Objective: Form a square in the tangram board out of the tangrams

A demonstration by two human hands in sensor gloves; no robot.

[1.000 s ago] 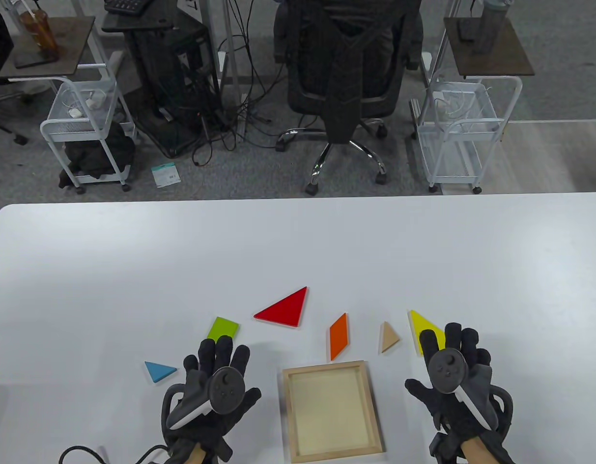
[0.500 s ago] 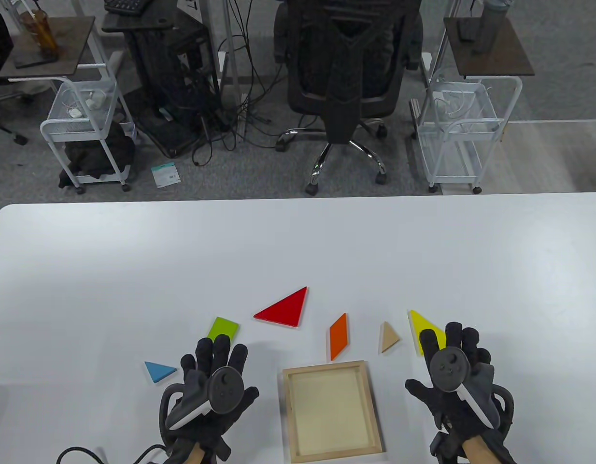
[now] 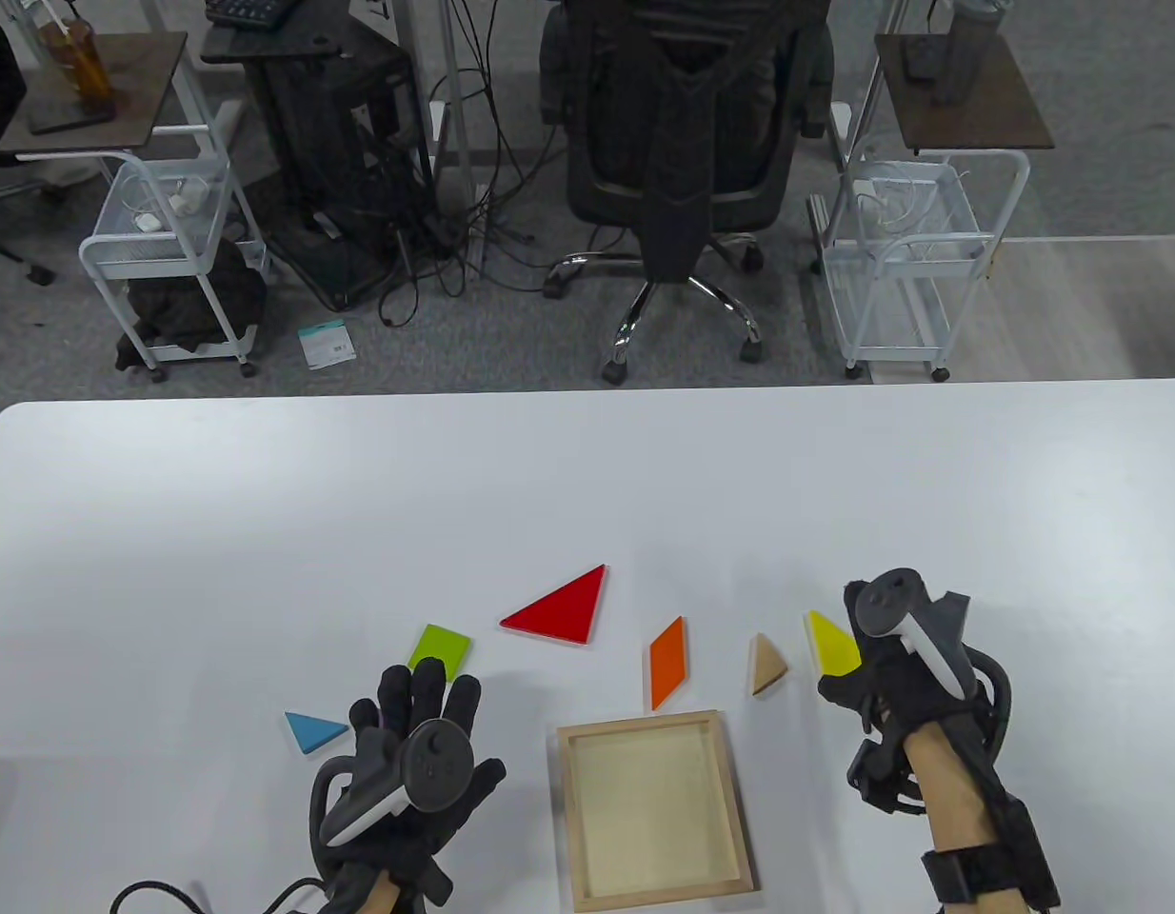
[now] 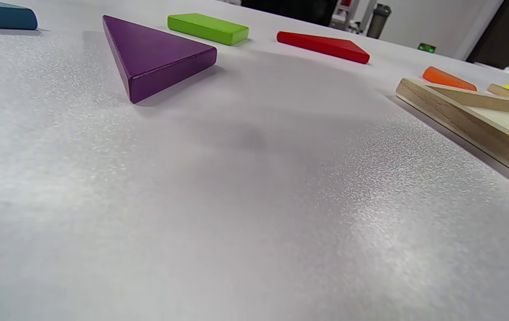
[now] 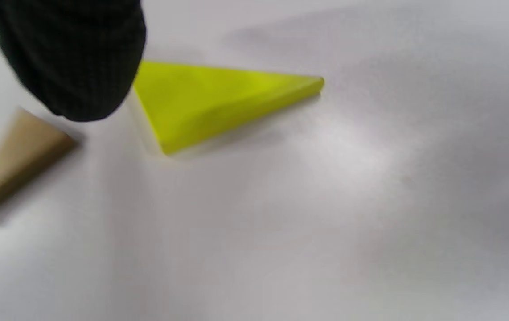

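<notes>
**Tangram board empty, yellow piece at risk of a poor pickup**

Tangram board [image 3: 654, 807] lies near the front of the desk [image 3: 587, 476], between the two hands, and its recess holds no pieces. Around it lie the yellow triangle [image 3: 831, 645], tan triangle [image 3: 766, 664], orange parallelogram [image 3: 667, 662], red triangle [image 3: 561, 606], green square [image 3: 440, 651], blue triangle [image 3: 312, 731] and, seen from the left wrist, a purple triangle [image 4: 156, 55].

The right hand [image 3: 897, 657] is tipped over the yellow triangle; whether its grip has closed on the piece I cannot tell, since the table view hides the fingers and the right wrist view is blurred, showing only one dark fingertip [image 5: 71, 58] by the piece's corner. The left hand [image 3: 411, 752] rests flat, fingers spread, holding nothing.

Likely trouble: the thin, flat triangle offers little edge, so a gloved finger may slide it across the smooth desk into the tan triangle just beside it. A big piece seated askew would block the square.
</notes>
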